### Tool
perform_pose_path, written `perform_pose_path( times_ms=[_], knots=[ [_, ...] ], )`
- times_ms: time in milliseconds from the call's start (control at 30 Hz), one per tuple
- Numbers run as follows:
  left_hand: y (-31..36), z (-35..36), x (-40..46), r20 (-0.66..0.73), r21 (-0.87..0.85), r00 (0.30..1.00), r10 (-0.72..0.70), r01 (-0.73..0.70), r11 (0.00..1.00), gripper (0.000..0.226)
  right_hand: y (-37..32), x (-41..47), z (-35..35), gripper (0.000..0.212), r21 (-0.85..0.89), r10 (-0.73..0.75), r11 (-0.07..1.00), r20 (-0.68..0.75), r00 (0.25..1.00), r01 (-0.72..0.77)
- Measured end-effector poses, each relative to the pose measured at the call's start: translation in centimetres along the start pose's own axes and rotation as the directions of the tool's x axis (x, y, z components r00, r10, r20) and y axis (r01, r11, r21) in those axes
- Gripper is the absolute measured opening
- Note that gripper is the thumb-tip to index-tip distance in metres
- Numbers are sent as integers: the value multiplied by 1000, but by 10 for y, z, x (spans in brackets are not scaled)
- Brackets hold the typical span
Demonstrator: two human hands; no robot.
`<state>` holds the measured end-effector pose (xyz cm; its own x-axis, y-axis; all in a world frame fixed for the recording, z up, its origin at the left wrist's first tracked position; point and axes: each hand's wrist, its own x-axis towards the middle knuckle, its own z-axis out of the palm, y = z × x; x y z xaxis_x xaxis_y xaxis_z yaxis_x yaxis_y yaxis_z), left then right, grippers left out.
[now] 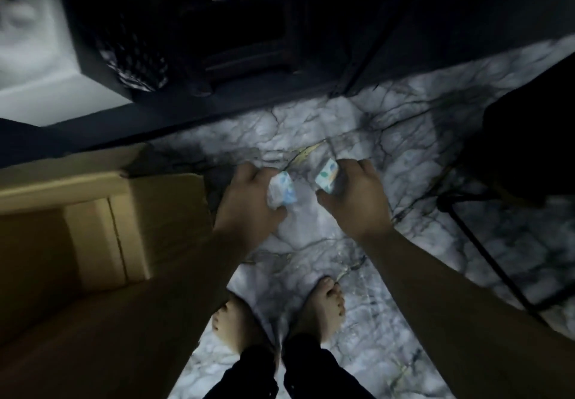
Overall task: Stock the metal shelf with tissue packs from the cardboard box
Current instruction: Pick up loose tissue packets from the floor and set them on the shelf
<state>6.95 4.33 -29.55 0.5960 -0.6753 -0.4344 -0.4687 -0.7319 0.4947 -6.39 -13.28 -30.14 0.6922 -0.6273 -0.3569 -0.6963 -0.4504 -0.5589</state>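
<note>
My left hand (249, 202) grips a small white and blue tissue pack (283, 191) above the marble floor. My right hand (354, 193) grips a second tissue pack (326, 176) with a blue and green print. Both hands hang side by side, a short gap between the two packs. The open cardboard box (93, 227) stands at the left, its flap just beside my left wrist; its inside is dark. The dark metal shelf (249, 41) fills the top of the view, beyond the hands.
A dark checkered bag (137, 59) sits low in the shelf. A black object (529, 149) with a thin black leg or cable (485, 249) stands at the right. My bare feet (280, 314) stand on the grey marble floor (389, 336) below the hands.
</note>
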Motion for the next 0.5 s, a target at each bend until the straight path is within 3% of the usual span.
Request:
perform_pose_path(
  times_ms=[233,500],
  knots=[
    [94,-160,-91,-52,-186,997,59,-67,980,68,-108,-69,-133,57,122,-20,992,-22,1000,23],
    [175,-305,-185,-297,-245,954,26,-102,964,55,-230,-133,-270,54,173,-196,964,-40,980,200]
  ],
)
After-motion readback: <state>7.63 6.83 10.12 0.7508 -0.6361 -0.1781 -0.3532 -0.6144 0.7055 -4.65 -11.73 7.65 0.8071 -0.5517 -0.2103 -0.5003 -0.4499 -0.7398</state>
